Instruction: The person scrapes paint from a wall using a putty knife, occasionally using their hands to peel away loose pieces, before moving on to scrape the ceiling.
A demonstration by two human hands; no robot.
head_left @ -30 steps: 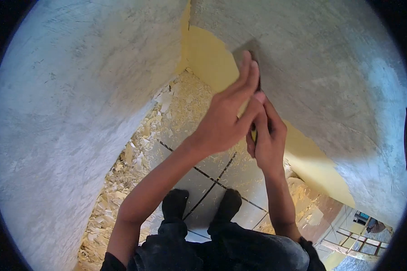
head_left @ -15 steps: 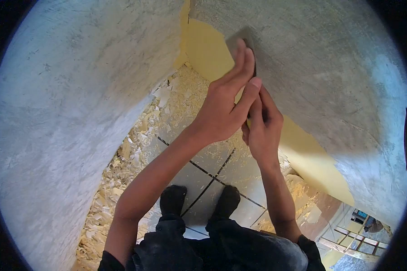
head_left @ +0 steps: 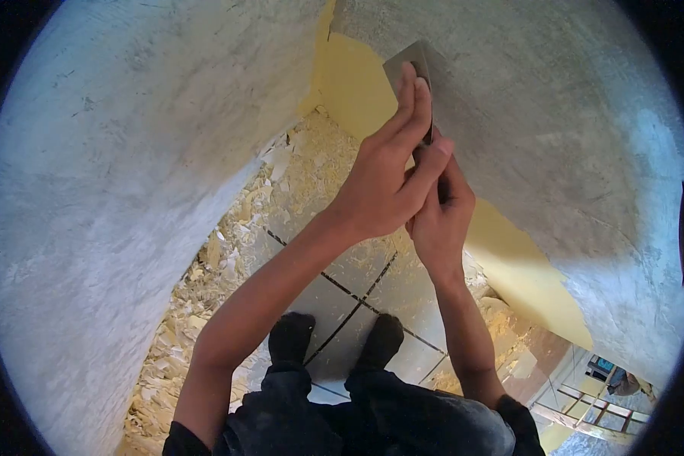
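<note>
A flat metal scraper (head_left: 420, 58) lies against the right-hand wall (head_left: 539, 114), at the border between bare grey plaster and a patch of yellow paint (head_left: 351, 80). My right hand (head_left: 442, 232) is closed round its handle, which is mostly hidden by the fingers. My left hand (head_left: 376, 178) presses on the scraper from the left, with fingertips along the blade and the thumb across the right hand's fingers. Another strip of yellow paint (head_left: 520, 262) remains low on this wall, to the right of my right hand.
On the left rises a scraped grey wall (head_left: 129, 152), meeting the other wall at a corner. Paint flakes (head_left: 178, 342) and fine shavings cover the floor along it. My feet stand on grey tiles (head_left: 342, 327) with dark joints. A slatted wooden frame (head_left: 596, 414) is at lower right.
Both hands and the scraper have shifted slightly to the right in view, along with the wall corner. The blade's flat face shows more clearly now. The grip looks the same.
</note>
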